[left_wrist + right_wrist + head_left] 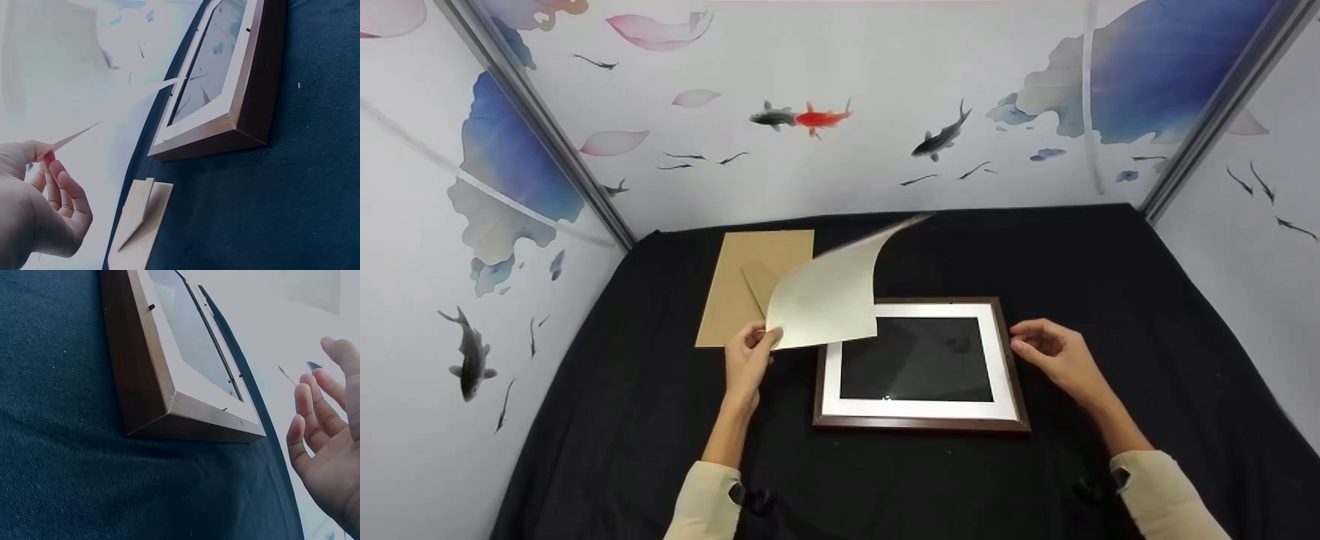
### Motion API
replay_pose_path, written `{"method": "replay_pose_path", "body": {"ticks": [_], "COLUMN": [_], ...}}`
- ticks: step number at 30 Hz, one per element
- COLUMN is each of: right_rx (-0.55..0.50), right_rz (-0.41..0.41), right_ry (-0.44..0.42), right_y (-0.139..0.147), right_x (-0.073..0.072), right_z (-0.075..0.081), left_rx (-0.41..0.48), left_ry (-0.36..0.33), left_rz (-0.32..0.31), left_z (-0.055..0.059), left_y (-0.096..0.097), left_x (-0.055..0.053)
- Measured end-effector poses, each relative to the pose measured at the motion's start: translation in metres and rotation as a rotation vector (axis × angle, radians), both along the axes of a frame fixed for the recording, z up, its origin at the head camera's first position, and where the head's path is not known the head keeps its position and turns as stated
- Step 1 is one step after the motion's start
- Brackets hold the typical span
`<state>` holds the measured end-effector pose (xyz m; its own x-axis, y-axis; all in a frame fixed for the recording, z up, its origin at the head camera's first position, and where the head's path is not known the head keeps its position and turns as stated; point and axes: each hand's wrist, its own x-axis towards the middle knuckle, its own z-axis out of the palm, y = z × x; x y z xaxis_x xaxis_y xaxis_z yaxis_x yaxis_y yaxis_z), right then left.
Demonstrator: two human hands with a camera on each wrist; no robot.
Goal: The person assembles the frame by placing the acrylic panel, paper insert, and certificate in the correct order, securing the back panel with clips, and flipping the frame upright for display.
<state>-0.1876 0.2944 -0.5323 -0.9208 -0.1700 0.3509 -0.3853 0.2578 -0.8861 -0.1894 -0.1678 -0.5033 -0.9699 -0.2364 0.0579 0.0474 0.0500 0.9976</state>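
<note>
In the head view, my left hand [744,364] pinches a thin cream sheet of paper [826,304] by its near left corner between thumb and fingers. The sheet bows upward, and its far end curls up to the right. It overlaps the far left part of a brown picture frame [919,424] lying flat, with a white mat [1003,379] around a dark glassy middle. Just off the frame's right side hovers my right hand [1061,358], fingers loosely bent and holding nothing. The right wrist view shows that hand [329,444] apart from the frame's wooden side [135,365].
Left of the frame lies a tan backing board [718,300] with a stand leg [751,289] raised from it, partly behind the sheet. Black cloth [607,420] covers the table. White panels [840,172] printed with fish and petals enclose the back and sides.
</note>
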Motion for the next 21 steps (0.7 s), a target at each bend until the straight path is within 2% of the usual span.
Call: {"method": "replay_pose_path", "body": {"ticks": [1,2,4,8,11,16,21], "right_rx": [0.008,0.012,0.017,0.001,-0.019,-0.036,-0.054], "right_rz": [0.0,-0.001,-0.006,-0.015,-0.012,-0.003,-0.008], "right_ry": [-0.009,-0.015,-0.015,-0.008,-0.01,-0.011,-0.02], "right_y": [-0.001,-0.002,-0.003,0.0,0.002,-0.003,-0.013], "right_x": [0.001,0.001,-0.001,-0.008,-0.012,-0.013,-0.011], "right_z": [0.001,0.001,-0.002,-0.02,-0.032,-0.036,-0.038], "left_rx": [0.004,0.006,0.012,0.017,0.014,0.027,0.066], "left_ry": [0.001,-0.001,0.003,0.017,0.044,0.066,0.059], "left_rz": [-0.005,-0.007,-0.004,0.018,0.024,0.019,0.01], "left_z": [0.002,-0.002,-0.014,-0.038,-0.041,-0.045,-0.045], "left_y": [0.001,0.001,0.001,0.004,0.011,0.025,0.04], "left_x": [0.003,0.002,-0.002,-0.012,-0.011,-0.01,-0.01]}}
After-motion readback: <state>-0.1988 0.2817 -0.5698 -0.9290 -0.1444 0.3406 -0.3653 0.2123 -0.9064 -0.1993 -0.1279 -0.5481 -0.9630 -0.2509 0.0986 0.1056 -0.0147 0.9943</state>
